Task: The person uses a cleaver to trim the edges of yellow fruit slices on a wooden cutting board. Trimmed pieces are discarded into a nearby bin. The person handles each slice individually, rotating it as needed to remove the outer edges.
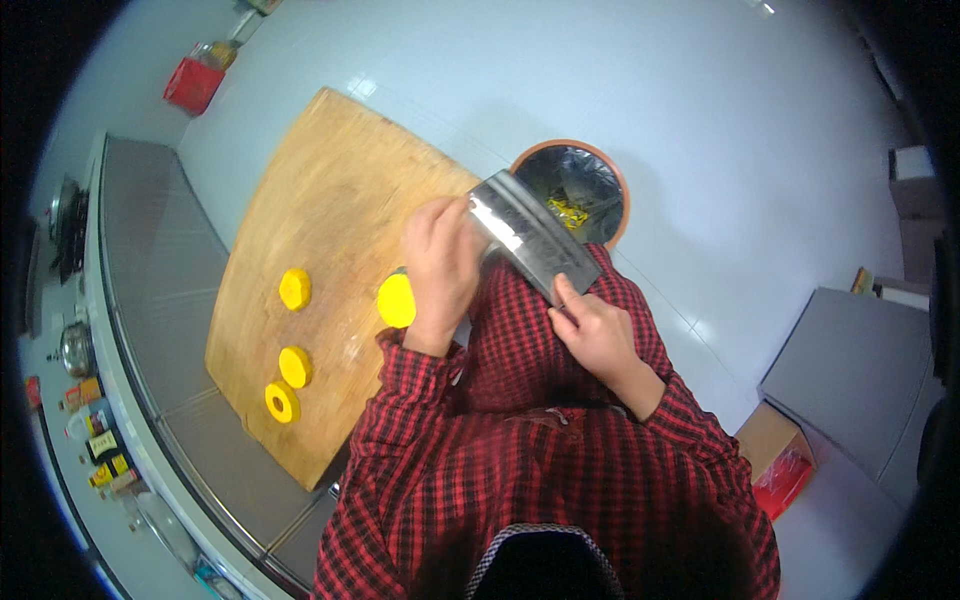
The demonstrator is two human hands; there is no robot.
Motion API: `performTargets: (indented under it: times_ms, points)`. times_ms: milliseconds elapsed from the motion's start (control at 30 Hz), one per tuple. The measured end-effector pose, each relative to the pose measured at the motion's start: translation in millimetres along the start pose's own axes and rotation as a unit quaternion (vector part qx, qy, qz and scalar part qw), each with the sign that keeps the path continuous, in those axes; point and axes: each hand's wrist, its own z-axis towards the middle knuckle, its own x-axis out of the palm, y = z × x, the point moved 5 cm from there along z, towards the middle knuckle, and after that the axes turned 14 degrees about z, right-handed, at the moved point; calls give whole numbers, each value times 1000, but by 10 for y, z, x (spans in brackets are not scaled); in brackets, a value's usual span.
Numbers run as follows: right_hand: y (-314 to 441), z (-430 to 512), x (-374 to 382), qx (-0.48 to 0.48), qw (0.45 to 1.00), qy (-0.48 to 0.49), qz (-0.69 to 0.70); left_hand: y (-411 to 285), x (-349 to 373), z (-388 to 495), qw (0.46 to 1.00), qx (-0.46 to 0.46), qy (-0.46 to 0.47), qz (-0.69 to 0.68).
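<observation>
My right hand (pixel 596 334) grips a broad metal cleaver (pixel 529 236), with the index finger along the blade and the handle hidden in the palm. The blade is tilted above my right knee, close to the bin. Blurred, my left hand (pixel 446 259) is at the blade's far end with bent fingers; whether they pinch anything is hidden. Beneath that wrist, a yellow squash piece (pixel 396 300) with a bit of dark green rind lies partly covered on the wooden board (pixel 337 195). Farther left are two yellow slices (pixel 295 289) and a yellow ring (pixel 283 403) with a hole.
A bin (pixel 627 199) with an orange rim and black liner holds yellow peelings (pixel 568 214). Left of the board runs a counter (pixel 127 330) bearing a metal pot (pixel 76 349) and several bottles. A grey box (pixel 847 375) and an open cardboard box (pixel 772 442) stand at right.
</observation>
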Motion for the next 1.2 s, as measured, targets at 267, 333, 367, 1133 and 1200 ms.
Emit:
performTargets:
  times_ms: [267,333,367,1133,1200]
  points:
    - [246,111,27,113,958,-16,263,910,-449,-1069,970,-176,139,92]
    - [369,120,87,159,942,34,294,922,-419,-1178,974,-157,137,86]
    - [458,142,124,145,936,43,319,907,-391,-1210,976,-148,138,79]
    - [1078,236,510,67,927,269,251,1129,-36,-1494,986,-127,89,55]
    - [1091,244,505,63,929,262,255,1153,-22,-1521,985,-149,80,23]
